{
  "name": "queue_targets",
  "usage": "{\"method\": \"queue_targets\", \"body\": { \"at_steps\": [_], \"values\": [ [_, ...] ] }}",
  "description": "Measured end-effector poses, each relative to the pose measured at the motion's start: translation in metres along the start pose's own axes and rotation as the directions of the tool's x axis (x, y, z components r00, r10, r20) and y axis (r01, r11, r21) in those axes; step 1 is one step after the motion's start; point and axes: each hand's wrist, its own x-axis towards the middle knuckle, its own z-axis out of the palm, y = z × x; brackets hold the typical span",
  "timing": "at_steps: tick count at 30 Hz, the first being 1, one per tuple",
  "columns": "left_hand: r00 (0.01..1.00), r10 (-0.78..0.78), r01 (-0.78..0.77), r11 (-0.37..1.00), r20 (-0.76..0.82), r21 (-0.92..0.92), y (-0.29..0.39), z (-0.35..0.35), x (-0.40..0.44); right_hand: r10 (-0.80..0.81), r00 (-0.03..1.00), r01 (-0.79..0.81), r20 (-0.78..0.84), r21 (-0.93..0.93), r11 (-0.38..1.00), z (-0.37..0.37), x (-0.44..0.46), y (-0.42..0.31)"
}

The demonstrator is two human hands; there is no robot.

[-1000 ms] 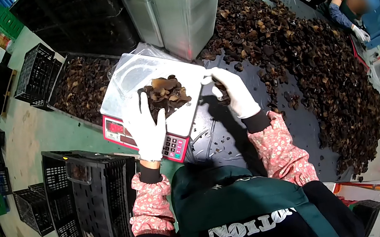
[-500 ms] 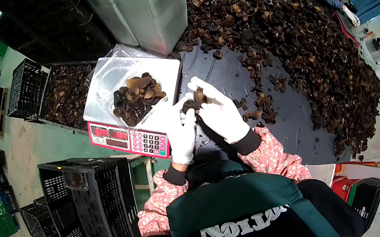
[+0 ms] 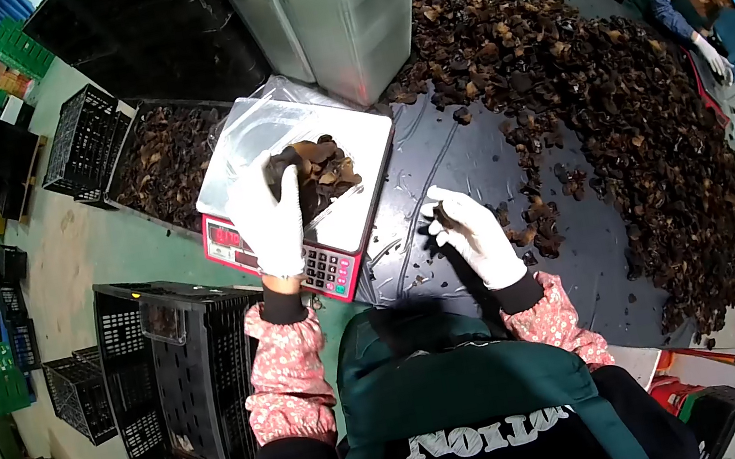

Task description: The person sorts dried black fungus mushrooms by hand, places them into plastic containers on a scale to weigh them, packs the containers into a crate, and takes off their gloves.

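Over the digital scale (image 3: 327, 266), my left hand (image 3: 270, 217) in a white glove reaches into a heap of brown-black wood ear mushrooms (image 3: 332, 169) on the metal pan. Its thumb and fingers close around a dark wood ear mushroom (image 3: 281, 162) at the heap's left side; the glove partly hides it. My right hand (image 3: 475, 235), also gloved, hovers above the dark tabletop (image 3: 415, 162) to the right of the scale. Its fingers are curled around what looks like a small dark piece of wood ear mushroom, mostly hidden.
A large pile of wood ear mushrooms (image 3: 604, 119) covers the table's right side. Tall grey containers (image 3: 340, 18) stand behind the scale. Black crates (image 3: 168, 383) are at lower left, and a filled crate (image 3: 164, 162) sits left of the scale. A co-worker's gloved hand (image 3: 713, 60) shows far right.
My hands, together beside the scale earlier, have moved apart. The left went left onto the heap on the pan with a mushroom; the right stays over the table. The view has shifted slightly.
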Motion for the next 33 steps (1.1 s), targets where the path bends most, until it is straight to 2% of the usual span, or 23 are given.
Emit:
{"method": "queue_targets", "body": {
  "at_steps": [2, 4, 7, 8, 10, 11, 12, 13, 14, 16, 17, 18, 19, 20, 22, 23, 24, 26, 27, 31, 33],
  "values": [
    [0.976, 0.078, -0.119, 0.972, 0.203, 0.201, -0.010, 0.008, -0.001, 0.012, 1.000, -0.011, 0.027, -0.030, 0.999, -0.004, -0.004, 0.005],
    [0.978, 0.096, -0.143, 0.954, 0.185, 0.263, -0.008, 0.011, -0.005, 0.057, 0.996, -0.054, 0.070, -0.042, 0.998, -0.010, -0.007, 0.005],
    [0.998, 0.057, -0.063, 0.980, 0.036, 0.188, -0.004, 0.001, -0.004, 0.041, 0.998, -0.039, 0.042, -0.038, 0.999, -0.019, -0.011, 0.010],
    [0.996, 0.084, -0.081, 0.984, -0.014, 0.156, 0.001, -0.003, -0.005, 0.031, 0.999, -0.029, 0.042, -0.032, 0.999, -0.021, -0.011, 0.011],
    [0.993, 0.113, -0.117, 0.985, -0.042, -0.123, 0.024, -0.007, -0.011, 0.029, 0.998, -0.028, 0.052, -0.029, 0.999, -0.012, -0.013, 0.007],
    [0.995, 0.085, -0.059, 0.934, 0.058, -0.353, 0.041, -0.009, -0.017, -0.002, 1.000, 0.002, 0.009, -0.052, 0.999, -0.003, -0.015, 0.004],
    [0.984, 0.103, -0.034, 0.910, 0.145, -0.414, 0.061, -0.008, -0.029, -0.031, 0.999, 0.028, -0.027, -0.075, 0.997, 0.007, -0.016, 0.002],
    [0.957, 0.230, -0.114, 0.860, 0.179, -0.497, 0.069, 0.004, -0.047, -0.060, 0.998, 0.062, 0.024, -0.076, 0.995, 0.010, -0.017, 0.004],
    [0.923, 0.301, -0.113, 0.807, 0.239, -0.580, 0.090, 0.000, -0.057, -0.087, 0.996, 0.088, 0.014, -0.153, 0.984, 0.019, -0.019, 0.002],
    [0.910, 0.241, -0.007, 0.822, 0.336, -0.570, 0.106, 0.014, -0.088, -0.284, 0.958, 0.242, -0.039, -0.420, 0.875, 0.024, -0.017, 0.010],
    [0.921, 0.211, 0.024, 0.808, 0.327, -0.589, 0.108, 0.013, -0.090, -0.265, 0.964, 0.218, -0.034, -0.474, 0.853, 0.027, -0.022, 0.004],
    [0.930, 0.186, 0.051, 0.788, 0.317, -0.613, 0.107, 0.012, -0.091, -0.153, 0.986, 0.121, -0.062, -0.356, 0.926, 0.026, -0.022, 0.004],
    [0.940, 0.278, -0.121, 0.812, 0.196, -0.571, 0.101, 0.016, -0.095, -0.140, 0.989, 0.110, -0.052, -0.374, 0.921, 0.025, -0.023, 0.003],
    [0.942, 0.272, -0.117, 0.814, 0.195, -0.569, 0.099, 0.017, -0.099, -0.127, 0.991, 0.099, -0.045, -0.393, 0.914, 0.025, -0.025, 0.003],
    [0.943, 0.132, 0.138, 0.684, 0.307, -0.716, 0.097, 0.012, -0.099, -0.120, 0.990, 0.079, -0.069, -0.428, 0.900, 0.027, -0.028, 0.002],
    [0.882, 0.041, 0.358, 0.591, 0.470, -0.723, 0.096, 0.007, -0.100, -0.118, 0.988, 0.061, -0.096, -0.459, 0.886, 0.029, -0.029, 0.002],
    [0.882, 0.038, 0.359, 0.592, 0.470, -0.721, 0.092, 0.010, -0.106, -0.116, 0.989, 0.060, -0.095, -0.458, 0.887, 0.025, -0.029, 0.005],
    [0.893, -0.037, 0.402, 0.511, 0.448, -0.760, 0.084, 0.018, -0.116, -0.201, 0.979, 0.118, -0.035, -0.708, 0.697, 0.015, -0.026, 0.014],
    [0.844, -0.095, 0.503, 0.484, 0.528, -0.717, 0.086, 0.012, -0.118, -0.197, 0.978, 0.095, -0.074, -0.678, 0.729, 0.022, -0.026, 0.015],
    [0.788, -0.200, 0.601, 0.456, 0.582, -0.657, 0.087, 0.004, -0.125, -0.157, 0.983, 0.047, -0.093, -0.701, 0.711, 0.033, -0.025, 0.012],
    [0.726, -0.268, 0.687, 0.324, 0.633, -0.651, 0.085, 0.000, -0.125, -0.146, 0.986, 0.043, -0.076, -0.737, 0.674, 0.034, -0.024, 0.014]
  ]
}}
